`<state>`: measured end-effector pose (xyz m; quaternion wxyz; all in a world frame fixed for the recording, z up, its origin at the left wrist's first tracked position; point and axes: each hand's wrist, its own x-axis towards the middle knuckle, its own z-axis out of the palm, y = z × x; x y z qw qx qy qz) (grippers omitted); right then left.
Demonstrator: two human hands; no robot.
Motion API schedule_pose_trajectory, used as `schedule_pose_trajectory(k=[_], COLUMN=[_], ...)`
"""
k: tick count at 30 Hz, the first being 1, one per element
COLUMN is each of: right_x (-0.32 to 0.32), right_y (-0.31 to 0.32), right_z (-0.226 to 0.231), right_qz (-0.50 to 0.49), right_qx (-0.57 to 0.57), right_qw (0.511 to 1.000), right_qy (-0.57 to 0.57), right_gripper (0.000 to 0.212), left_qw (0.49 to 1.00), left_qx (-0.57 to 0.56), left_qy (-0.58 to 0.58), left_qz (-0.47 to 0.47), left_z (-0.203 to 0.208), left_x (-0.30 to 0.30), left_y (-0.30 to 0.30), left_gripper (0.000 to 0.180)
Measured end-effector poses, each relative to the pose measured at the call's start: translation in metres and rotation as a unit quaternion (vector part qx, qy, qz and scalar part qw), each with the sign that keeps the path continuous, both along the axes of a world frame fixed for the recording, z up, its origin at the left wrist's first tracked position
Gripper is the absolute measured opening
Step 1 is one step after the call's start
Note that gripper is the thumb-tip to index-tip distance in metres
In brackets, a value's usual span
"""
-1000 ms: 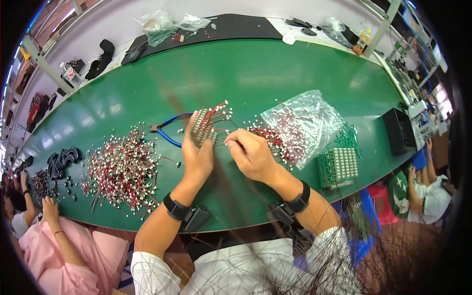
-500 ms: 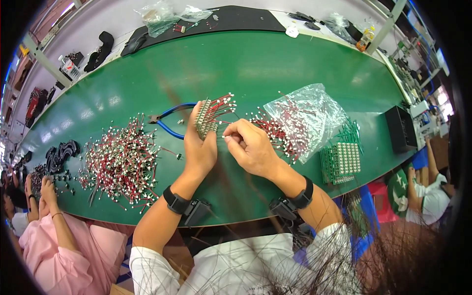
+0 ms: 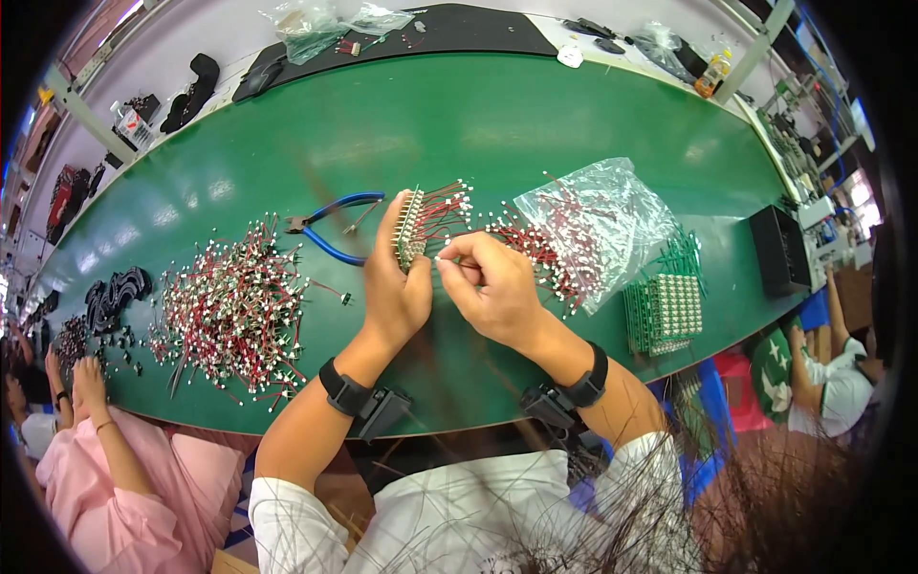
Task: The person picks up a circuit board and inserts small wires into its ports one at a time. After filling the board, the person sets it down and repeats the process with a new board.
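Near the middle of the green table, my left hand (image 3: 394,297) is closed on a small circuit board panel (image 3: 409,228) held on edge. Several red wires with white plugs fan out from its right side. My right hand (image 3: 497,292) is just to the right of it, thumb and forefinger pinched on a thin wire with a small white plug (image 3: 441,259) at the tip, close to my left thumb. Blue-handled cutters (image 3: 335,253) lie open to the left of my left hand. Loose red wires (image 3: 526,239) lie beyond my right hand, partly under a clear plastic bag (image 3: 612,225).
A large heap of red-and-white wired parts (image 3: 229,311) lies on the left. At the right are stacked green boards (image 3: 675,306), green wires (image 3: 683,252) and a black bin (image 3: 776,251). A co-worker in pink (image 3: 134,478) sits at the left, hands near small black parts.
The circuit board panel has turned more edge-on in my left hand and shifted slightly right. My right hand stays pinched in nearly the same place. The co-worker's hand has moved slightly.
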<state>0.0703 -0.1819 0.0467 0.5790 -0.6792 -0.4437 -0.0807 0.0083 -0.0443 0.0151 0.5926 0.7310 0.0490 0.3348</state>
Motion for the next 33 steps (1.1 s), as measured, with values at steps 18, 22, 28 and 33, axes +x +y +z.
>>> schedule_pose_trajectory(k=[18, 22, 28, 33], right_x=[0.005, 0.007, 0.007, 0.002], right_y=[0.004, 0.003, 0.000, 0.007], right_z=[-0.009, -0.010, -0.009, -0.013], right_qz=[-0.031, -0.022, -0.040, -0.012], right_qx=[-0.033, -0.029, -0.025, 0.015], right_qw=[0.999, 0.999, 0.999, 1.000], right_qy=[-0.002, -0.001, -0.003, -0.009], right_gripper=[0.011, 0.013, 0.013, 0.013], left_qw=[0.991, 0.991, 0.990, 0.995], left_qx=[0.134, 0.128, 0.132, -0.009], left_qy=[-0.008, 0.007, 0.004, 0.042], left_qz=[-0.014, -0.029, -0.046, -0.089], left_z=[0.000, 0.001, 0.000, 0.012], left_x=[-0.002, -0.002, 0.001, -0.010], left_y=[-0.007, -0.007, -0.009, -0.015], left_gripper=[0.064, 0.064, 0.062, 0.062])
